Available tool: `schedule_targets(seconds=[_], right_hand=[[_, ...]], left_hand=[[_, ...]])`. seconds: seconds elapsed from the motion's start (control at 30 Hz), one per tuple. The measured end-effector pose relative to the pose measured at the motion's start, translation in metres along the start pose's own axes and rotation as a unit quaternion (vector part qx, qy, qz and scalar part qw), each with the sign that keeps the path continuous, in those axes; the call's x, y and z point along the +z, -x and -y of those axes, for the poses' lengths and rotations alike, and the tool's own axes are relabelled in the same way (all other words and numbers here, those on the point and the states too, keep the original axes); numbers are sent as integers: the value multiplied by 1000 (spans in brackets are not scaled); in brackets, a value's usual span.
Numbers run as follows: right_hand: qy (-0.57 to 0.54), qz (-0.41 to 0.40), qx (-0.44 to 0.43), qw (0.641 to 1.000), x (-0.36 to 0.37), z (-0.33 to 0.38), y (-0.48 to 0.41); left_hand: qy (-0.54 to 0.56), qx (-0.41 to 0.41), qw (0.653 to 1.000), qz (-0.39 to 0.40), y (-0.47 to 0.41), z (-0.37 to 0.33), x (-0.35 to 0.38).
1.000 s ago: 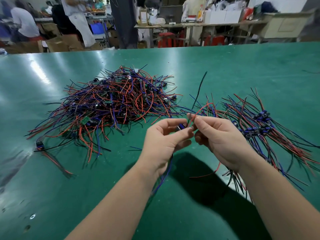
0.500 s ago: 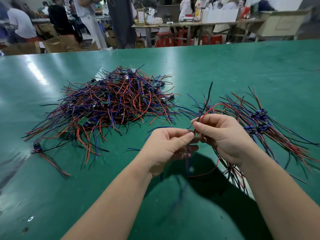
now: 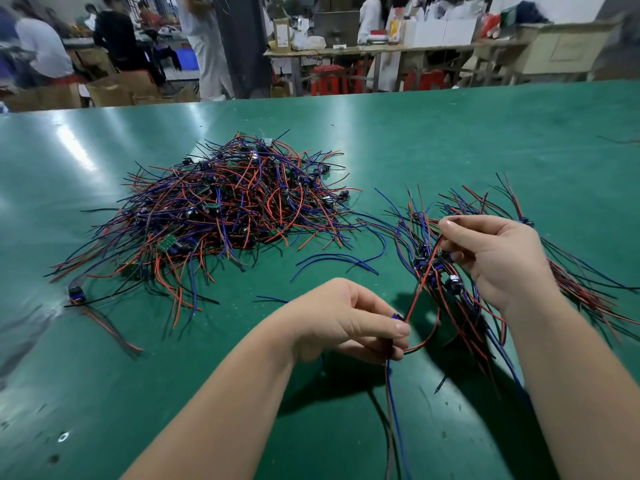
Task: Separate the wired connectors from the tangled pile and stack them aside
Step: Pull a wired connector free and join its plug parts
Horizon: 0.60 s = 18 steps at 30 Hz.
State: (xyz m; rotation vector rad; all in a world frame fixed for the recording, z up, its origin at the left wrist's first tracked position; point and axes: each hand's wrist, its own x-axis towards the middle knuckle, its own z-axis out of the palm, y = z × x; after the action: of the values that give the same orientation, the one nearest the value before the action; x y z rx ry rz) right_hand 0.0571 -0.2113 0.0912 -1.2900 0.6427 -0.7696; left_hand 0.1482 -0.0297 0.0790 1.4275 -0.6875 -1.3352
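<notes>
Glossy green table [image 3: 450,140] fronts cluttered workbenches [image 3: 381,51], red stools [image 3: 329,79], cardboard boxes [image 3: 114,90].

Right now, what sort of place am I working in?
Likely an electronics assembly workshop: a tangled pile of wired connectors on a big green worktable, cardboard boxes and other workers at benches behind.
</notes>
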Motion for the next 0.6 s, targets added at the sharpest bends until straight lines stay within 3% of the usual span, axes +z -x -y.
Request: schedule_targets(seconds=[0.2, 0.3, 0.47, 0.6], right_hand=[[-43, 15, 33, 998, 3, 0, -1], [-41, 41, 99, 993, 6, -1, -2], [-4, 114, 131, 985, 9, -4, 5], [-11, 248, 131, 960, 20, -6, 20]], left_hand=[[-42, 19, 996, 72, 4, 3, -4], [24, 76, 994, 69, 3, 3, -6], [214, 214, 952, -40, -4, -6, -10], [172, 288, 917, -214, -8, -7, -7]])
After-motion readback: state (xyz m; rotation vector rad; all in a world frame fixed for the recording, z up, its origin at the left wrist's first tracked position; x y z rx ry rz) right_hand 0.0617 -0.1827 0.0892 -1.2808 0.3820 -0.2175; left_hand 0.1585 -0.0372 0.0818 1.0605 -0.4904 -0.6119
